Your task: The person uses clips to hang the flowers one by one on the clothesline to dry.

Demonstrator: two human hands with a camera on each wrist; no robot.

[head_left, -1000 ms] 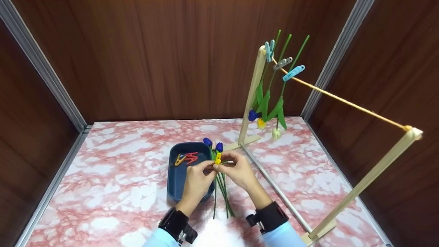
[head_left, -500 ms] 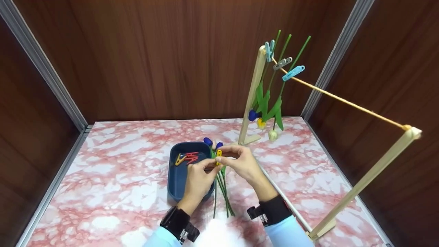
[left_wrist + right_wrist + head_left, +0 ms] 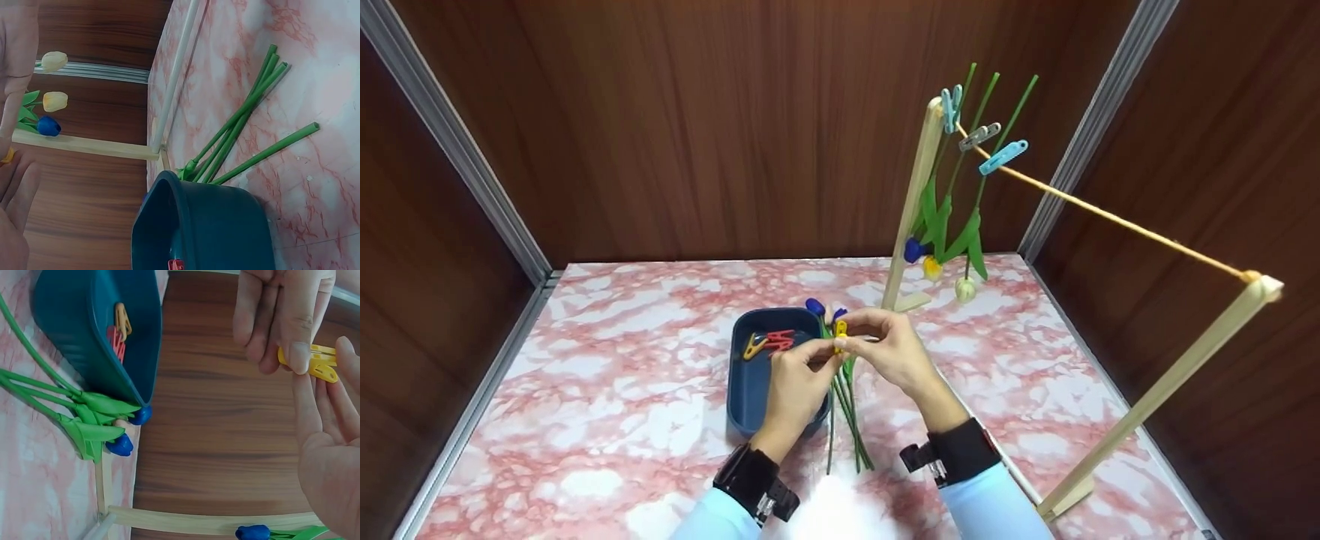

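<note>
In front of me both hands meet around a yellow clothespin (image 3: 315, 360). My left hand (image 3: 801, 379) pinches one end of it between thumb and fingers. My right hand (image 3: 896, 356) has its thumb and fingers at the other end, where the handles spread in the right wrist view. Below the hands, tulips with blue heads (image 3: 120, 445) and long green stems (image 3: 242, 115) lie on the table beside a dark blue tub (image 3: 741, 375). Inside the tub are red clothespins (image 3: 780, 340) and an orange-yellow clothespin (image 3: 753, 347).
At right, a wooden stand with two posts (image 3: 1162, 401) carries an orange cord (image 3: 1117, 220). Three tulips hang head down from it, held by a blue clothespin (image 3: 1003, 157), a grey clothespin (image 3: 979, 136) and another blue clothespin (image 3: 951, 109). Brown panels surround the marbled table (image 3: 607, 420).
Both hands have risen slightly with the yellow clothespin, and the right hand's grip on it has shifted. The hanging white tulip has swayed a little.
</note>
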